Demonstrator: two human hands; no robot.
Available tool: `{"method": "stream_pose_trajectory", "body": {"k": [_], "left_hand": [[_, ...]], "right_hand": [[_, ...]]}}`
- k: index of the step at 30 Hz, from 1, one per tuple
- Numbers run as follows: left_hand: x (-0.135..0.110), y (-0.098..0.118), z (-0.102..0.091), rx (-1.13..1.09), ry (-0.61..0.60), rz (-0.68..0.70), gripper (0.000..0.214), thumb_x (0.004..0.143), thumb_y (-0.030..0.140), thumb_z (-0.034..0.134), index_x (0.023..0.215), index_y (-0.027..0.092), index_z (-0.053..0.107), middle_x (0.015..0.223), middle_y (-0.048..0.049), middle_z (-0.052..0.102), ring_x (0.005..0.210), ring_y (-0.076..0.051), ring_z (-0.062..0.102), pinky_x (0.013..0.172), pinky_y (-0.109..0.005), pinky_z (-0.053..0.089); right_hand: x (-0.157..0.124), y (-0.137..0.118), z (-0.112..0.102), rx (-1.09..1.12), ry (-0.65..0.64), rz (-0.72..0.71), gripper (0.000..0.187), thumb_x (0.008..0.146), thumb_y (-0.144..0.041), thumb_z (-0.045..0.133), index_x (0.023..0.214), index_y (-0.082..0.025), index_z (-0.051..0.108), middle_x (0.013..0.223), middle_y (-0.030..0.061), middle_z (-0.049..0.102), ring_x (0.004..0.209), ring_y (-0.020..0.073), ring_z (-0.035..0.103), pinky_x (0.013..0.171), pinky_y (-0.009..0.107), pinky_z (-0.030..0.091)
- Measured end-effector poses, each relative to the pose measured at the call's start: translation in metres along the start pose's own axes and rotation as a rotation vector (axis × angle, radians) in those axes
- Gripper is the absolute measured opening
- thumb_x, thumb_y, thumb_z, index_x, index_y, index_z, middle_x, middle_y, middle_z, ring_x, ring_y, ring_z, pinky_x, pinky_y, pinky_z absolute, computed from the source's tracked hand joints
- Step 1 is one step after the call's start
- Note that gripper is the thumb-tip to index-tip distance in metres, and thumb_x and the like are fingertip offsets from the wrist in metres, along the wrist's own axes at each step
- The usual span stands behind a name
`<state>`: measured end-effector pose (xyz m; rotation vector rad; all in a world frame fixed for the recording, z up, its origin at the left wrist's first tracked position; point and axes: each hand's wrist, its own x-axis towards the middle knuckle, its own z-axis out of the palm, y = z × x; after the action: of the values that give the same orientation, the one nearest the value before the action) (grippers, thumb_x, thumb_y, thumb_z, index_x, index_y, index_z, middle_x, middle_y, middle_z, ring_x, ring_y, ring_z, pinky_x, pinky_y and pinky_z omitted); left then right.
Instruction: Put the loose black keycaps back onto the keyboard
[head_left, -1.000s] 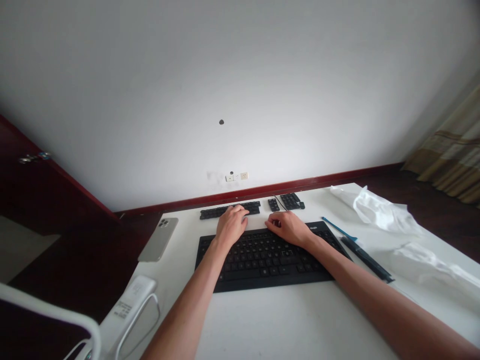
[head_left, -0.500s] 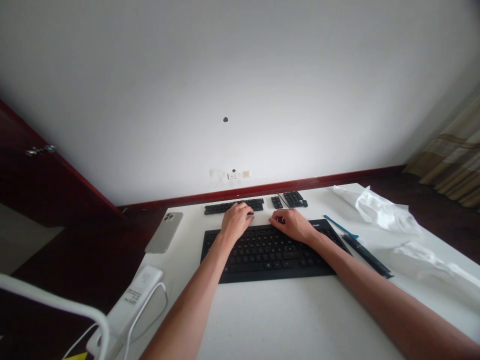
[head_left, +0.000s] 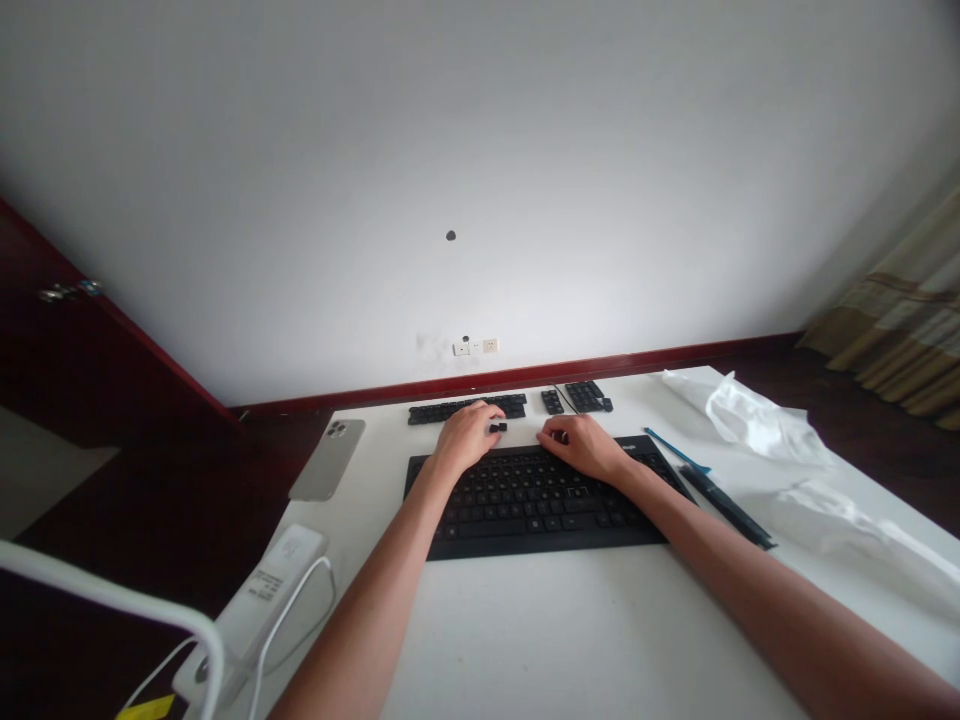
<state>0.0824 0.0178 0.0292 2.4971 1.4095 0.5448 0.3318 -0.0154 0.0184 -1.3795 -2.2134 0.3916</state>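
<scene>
Left hand [head_left: 469, 437] palm down, curled, above top edge of black keyboard [head_left: 536, 510], fingertips just beside loose keycap [head_left: 498, 427]; right hand [head_left: 583, 448] palm down, curled, on same edge; neither grip's hold discernible.

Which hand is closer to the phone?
Left. The left hand is just right of the phone; the right hand is farther right, beyond the left hand.
</scene>
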Motion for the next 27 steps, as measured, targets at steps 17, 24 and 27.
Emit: {"method": "stream_pose_trajectory", "body": {"k": [17, 24, 27], "left_hand": [[-0.003, 0.043, -0.011, -0.120, -0.031, 0.170, 0.052, 0.087, 0.021, 0.069, 0.136, 0.033, 0.059, 0.108, 0.0005, 0.076, 0.085, -0.018, 0.072, 0.077, -0.028, 0.053], [-0.012, 0.047, -0.001, -0.093, -0.032, 0.186, 0.057, 0.088, 0.022, 0.070, 0.142, 0.035, 0.055, 0.112, 0.0012, 0.076, 0.092, -0.018, 0.072, 0.079, -0.027, 0.055], [-0.016, 0.045, 0.002, -0.110, -0.006, 0.206, 0.054, 0.091, 0.026, 0.069, 0.143, 0.033, 0.055, 0.113, -0.0001, 0.076, 0.092, -0.018, 0.072, 0.081, -0.027, 0.055]], "right_hand": [[-0.001, -0.003, -0.002, 0.277, 0.137, 0.016, 0.030, 0.097, -0.047, 0.058, 0.089, -0.021, 0.072, 0.086, 0.0024, 0.075, 0.075, 0.0202, 0.067, 0.074, 0.032, 0.051], [-0.003, -0.006, -0.001, 0.468, -0.055, -0.009, 0.023, 0.089, -0.043, 0.069, 0.091, -0.021, 0.074, 0.090, 0.0033, 0.076, 0.083, 0.0222, 0.071, 0.080, 0.034, 0.055], [-0.004, -0.005, -0.003, 0.462, -0.091, -0.011, 0.024, 0.087, -0.044, 0.070, 0.086, -0.020, 0.073, 0.090, 0.0036, 0.076, 0.083, 0.0220, 0.069, 0.080, 0.034, 0.054]]}}
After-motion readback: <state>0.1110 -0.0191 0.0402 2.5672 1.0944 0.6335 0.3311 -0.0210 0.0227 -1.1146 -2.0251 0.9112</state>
